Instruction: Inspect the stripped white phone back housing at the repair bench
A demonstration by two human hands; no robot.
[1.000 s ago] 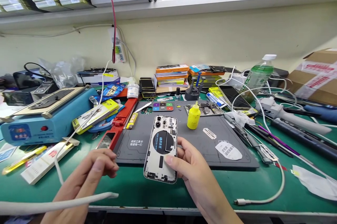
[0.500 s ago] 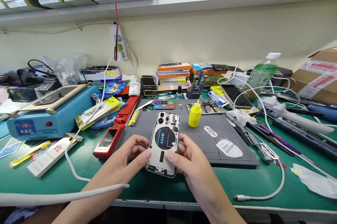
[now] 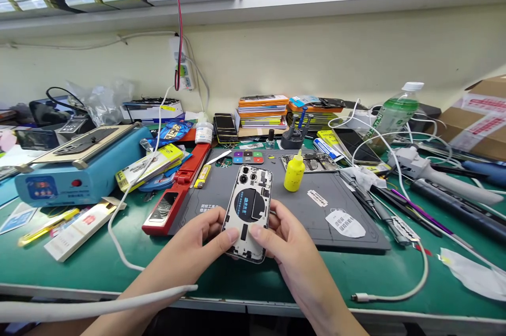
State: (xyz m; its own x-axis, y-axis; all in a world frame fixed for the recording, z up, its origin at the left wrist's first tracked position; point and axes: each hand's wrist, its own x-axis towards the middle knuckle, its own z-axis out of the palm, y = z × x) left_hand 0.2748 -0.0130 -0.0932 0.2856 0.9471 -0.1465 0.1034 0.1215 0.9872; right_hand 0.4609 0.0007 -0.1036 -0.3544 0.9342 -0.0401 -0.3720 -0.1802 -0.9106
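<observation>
Together our left hand (image 3: 197, 249) and right hand (image 3: 282, 244) pinch the bare phone housing (image 3: 248, 212) above the grey mat (image 3: 316, 220).

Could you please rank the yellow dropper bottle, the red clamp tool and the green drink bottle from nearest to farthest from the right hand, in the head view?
From the right hand:
1. Yellow dropper bottle, just beyond it on the grey mat.
2. Red clamp tool, across to the left.
3. Green drink bottle, far back right.

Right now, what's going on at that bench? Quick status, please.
Left hand and right hand both grip the phone shell, inside face up. Shell held over the grey mat. Yellow bottle stands just beyond, apart.
</observation>
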